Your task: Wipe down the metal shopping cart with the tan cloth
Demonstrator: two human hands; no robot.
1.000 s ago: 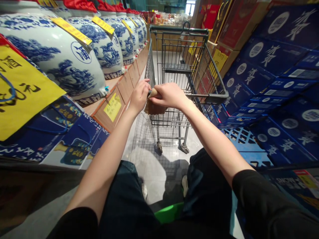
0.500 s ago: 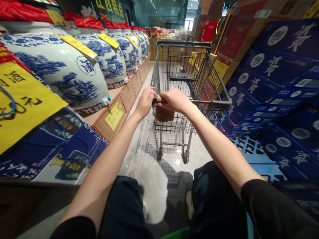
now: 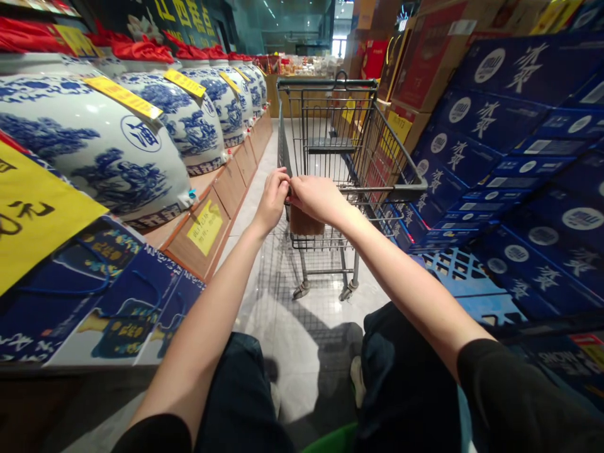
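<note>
My left hand (image 3: 272,201) and my right hand (image 3: 317,198) meet at the near left corner of a wire shopping cart (image 3: 396,187). Their fingers close around the top of a brown bag (image 3: 302,223), which hangs below them inside the cart's near end. The hands hide the bag's neck. My bare forearms reach forward over my dark shorts (image 3: 406,377). Nothing else shows in the cart's wire basket.
Large blue-and-white porcelain jars (image 3: 85,141) with red-covered lids line a wooden shelf (image 3: 231,179) on the left. Blue boxes (image 3: 491,132) are stacked on the right beside a blue pallet (image 3: 465,270). A tiled aisle runs ahead.
The tan top of the bag, visible earlier, is now covered by my fingers. The view has swung slightly, shifting the cart left in the frame.
</note>
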